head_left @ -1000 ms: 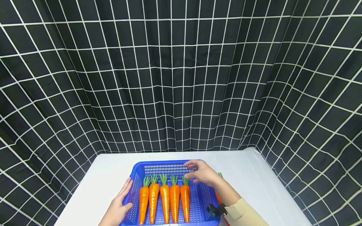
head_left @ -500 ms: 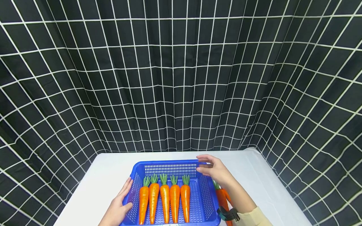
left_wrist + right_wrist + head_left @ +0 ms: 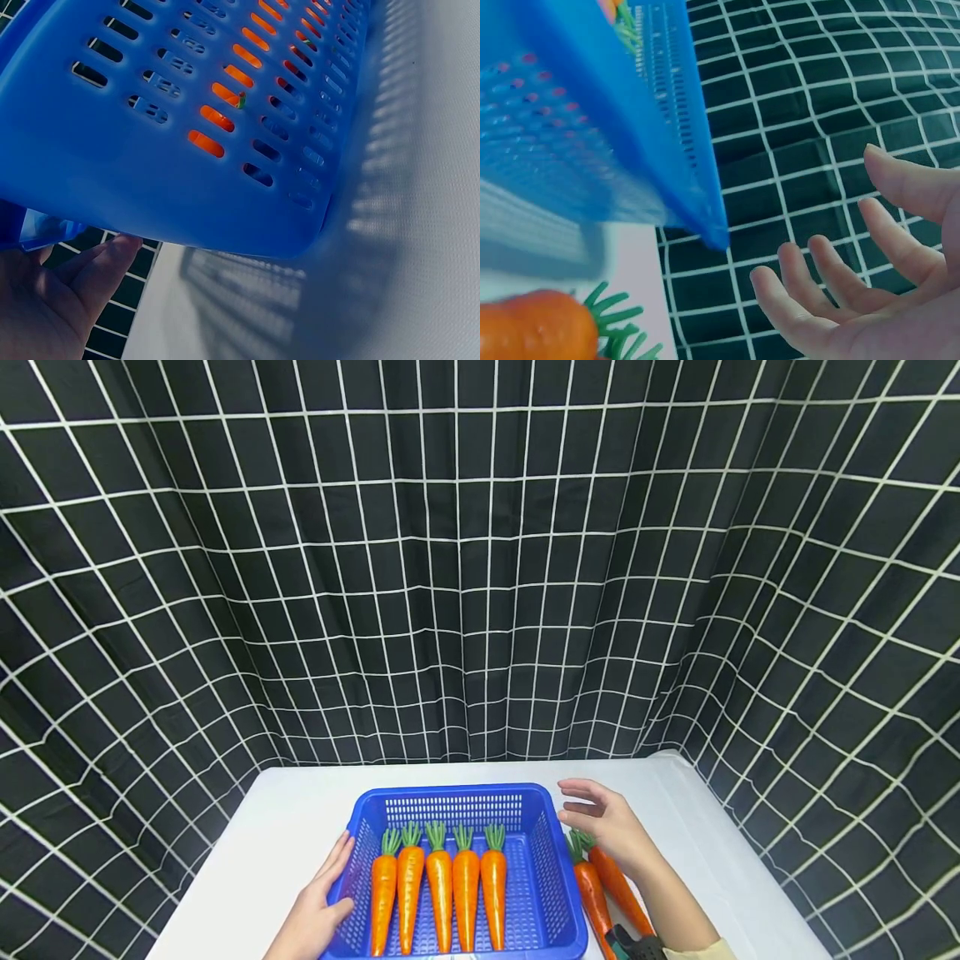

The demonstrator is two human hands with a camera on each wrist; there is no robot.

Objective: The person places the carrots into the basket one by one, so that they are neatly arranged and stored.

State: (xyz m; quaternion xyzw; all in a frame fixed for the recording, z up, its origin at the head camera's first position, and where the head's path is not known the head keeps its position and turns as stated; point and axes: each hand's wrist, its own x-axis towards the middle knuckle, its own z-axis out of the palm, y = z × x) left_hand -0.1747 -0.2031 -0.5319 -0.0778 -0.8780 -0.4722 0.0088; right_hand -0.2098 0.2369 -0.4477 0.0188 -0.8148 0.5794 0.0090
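A blue plastic basket point(image 3: 562, 902) holds a row of several orange carrots point(image 3: 438, 893) with green tops. My left hand point(image 3: 311, 902) rests against the basket's left rim, fingers fairly straight and thumb spread apart; in the left wrist view its fingertips touch the rim from outside. My right hand point(image 3: 607, 822) hovers in the air just right of the basket's far right corner, fingers loosely bent and holding nothing. Below it, two more carrots point(image 3: 617, 887) lie on the table beside the basket, partly covered by the right wrist and its strap.
The white table point(image 3: 300, 810) carries the basket near its front. A dark curtain point(image 3: 480, 568) with a white grid encloses the back and sides. In the right wrist view, a carrot point(image 3: 540, 326) lies close to the basket's outer wall.
My right hand has moved right, from above the rightmost carrot in the basket to outside the rim, uncovering the two carrots on the table. My left hand has stayed put.
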